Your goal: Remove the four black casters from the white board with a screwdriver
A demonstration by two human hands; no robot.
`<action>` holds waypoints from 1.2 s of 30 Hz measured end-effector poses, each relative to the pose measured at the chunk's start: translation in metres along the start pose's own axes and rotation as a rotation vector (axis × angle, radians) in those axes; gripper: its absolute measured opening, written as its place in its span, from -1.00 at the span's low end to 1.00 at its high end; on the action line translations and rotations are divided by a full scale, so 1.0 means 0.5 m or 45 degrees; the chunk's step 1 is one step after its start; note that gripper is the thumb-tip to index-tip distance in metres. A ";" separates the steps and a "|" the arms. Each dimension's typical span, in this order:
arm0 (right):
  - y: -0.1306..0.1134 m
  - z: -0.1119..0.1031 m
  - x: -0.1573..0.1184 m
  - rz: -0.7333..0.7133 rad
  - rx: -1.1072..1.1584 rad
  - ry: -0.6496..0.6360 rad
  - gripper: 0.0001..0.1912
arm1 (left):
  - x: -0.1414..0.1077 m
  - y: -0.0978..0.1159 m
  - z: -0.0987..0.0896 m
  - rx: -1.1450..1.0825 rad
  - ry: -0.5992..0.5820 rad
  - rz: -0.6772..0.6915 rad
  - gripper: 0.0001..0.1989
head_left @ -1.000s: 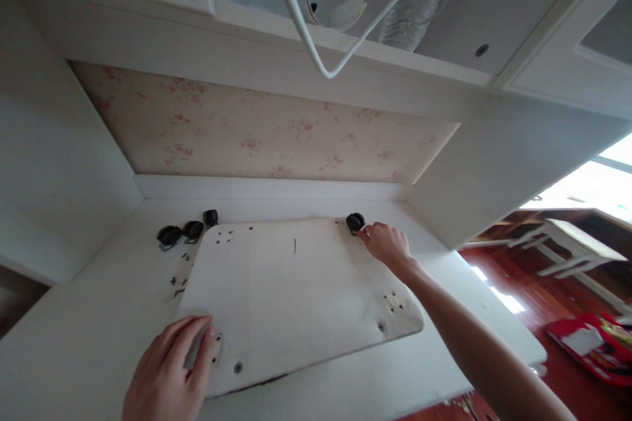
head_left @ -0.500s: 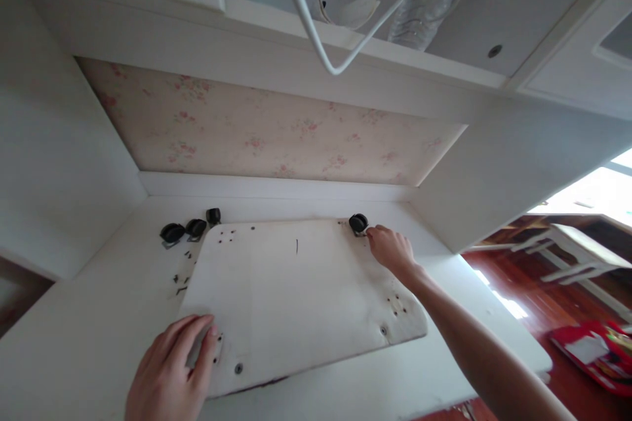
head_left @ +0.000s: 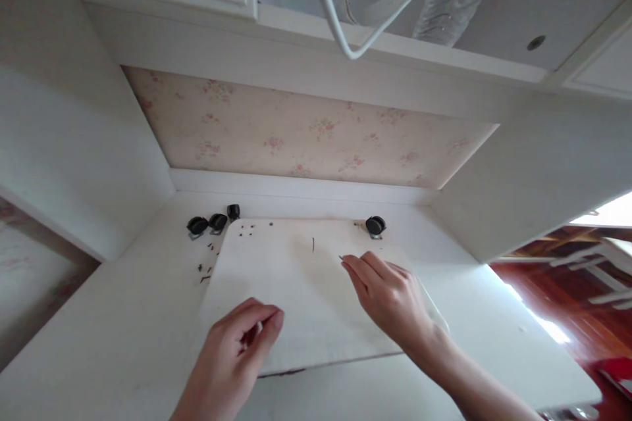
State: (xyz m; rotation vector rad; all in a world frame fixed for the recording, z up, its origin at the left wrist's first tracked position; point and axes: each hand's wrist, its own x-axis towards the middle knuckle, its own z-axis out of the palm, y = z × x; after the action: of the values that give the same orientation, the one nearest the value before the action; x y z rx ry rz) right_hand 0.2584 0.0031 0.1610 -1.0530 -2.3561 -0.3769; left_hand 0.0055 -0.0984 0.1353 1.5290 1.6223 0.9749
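My right hand [head_left: 388, 296] is raised over the white board [head_left: 296, 289], its fingertips pinching a small screw [head_left: 340, 257] that points left. Thumb and forefinger of my left hand [head_left: 237, 342] are pressed together above the board's near left part; whatever they may hold is hidden. A black caster [head_left: 376, 225] with a metal plate sits at the board's far right corner. Several screw holes mark the far left corner. On the board's middle lies a thin dark L-shaped hex key [head_left: 313, 245].
Three more casters [head_left: 215, 222] stand together beyond the board's far left corner. Loose screws [head_left: 200, 268] are scattered left of the board on the white desk [head_left: 148, 316]. A white cable [head_left: 340, 33] hangs from the shelf above, near a plastic bottle [head_left: 451, 6].
My right hand has left the far right caster and moved nearer with the screw. My left hand has lifted off the near left corner and shifted right, its fingers closing. The view has shifted.
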 end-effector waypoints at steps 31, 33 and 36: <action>-0.045 -0.042 0.113 -0.025 0.436 0.070 -0.81 | 0.095 0.017 -0.015 -0.769 0.481 -0.274 -0.64; 0.022 -0.046 0.142 0.182 0.461 0.176 -0.77 | 0.098 -0.035 -0.072 -0.362 0.606 -0.292 -0.63; 0.132 -0.033 0.178 0.310 0.425 0.200 -0.65 | 0.109 -0.146 -0.156 0.370 0.649 -0.382 -0.64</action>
State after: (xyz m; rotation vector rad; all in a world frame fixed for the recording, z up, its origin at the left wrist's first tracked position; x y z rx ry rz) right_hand 0.2642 0.0930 0.2278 -1.0862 -2.0320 0.0246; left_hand -0.1012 -0.0506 0.1086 1.2144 2.3623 1.0468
